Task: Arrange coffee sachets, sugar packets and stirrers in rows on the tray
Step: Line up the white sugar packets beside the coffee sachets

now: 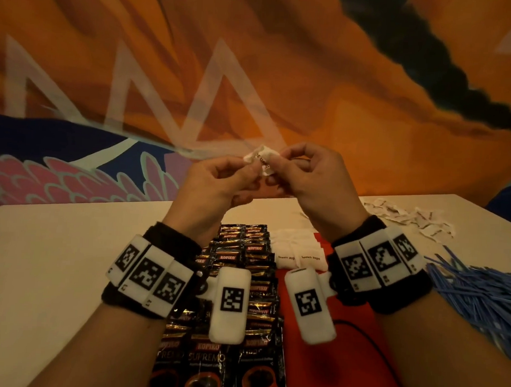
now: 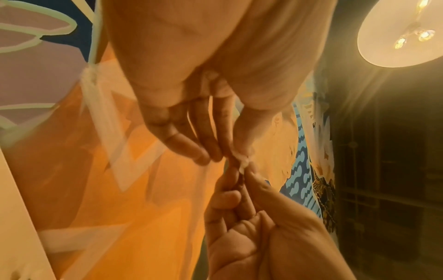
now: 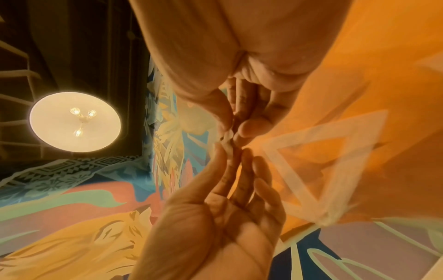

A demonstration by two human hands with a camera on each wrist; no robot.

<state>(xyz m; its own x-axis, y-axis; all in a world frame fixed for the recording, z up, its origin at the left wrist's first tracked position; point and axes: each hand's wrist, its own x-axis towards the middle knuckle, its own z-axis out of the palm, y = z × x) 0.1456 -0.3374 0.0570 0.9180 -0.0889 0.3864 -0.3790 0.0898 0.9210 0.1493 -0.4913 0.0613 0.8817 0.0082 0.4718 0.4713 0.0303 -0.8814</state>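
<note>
Head view: sugar packet [image 1: 260, 159], white paper, crumpled, being pinched in mid-air above the red tray [image 1: 355, 356] by left hand [image 1: 216, 189] and right hand [image 1: 310, 178]. Likely handling light, soft, tearable; gripping by flat edges seems advisable.

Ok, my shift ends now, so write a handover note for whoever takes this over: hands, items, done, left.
Left hand and right hand together pinch one crumpled white paper sugar packet above the red tray.
Done: black coffee sachets in rows on the tray; white sugar packets begun beside them.
Left: loose sugar packets and blue plastic stirrers lie on the white table, right of the tray.
</note>
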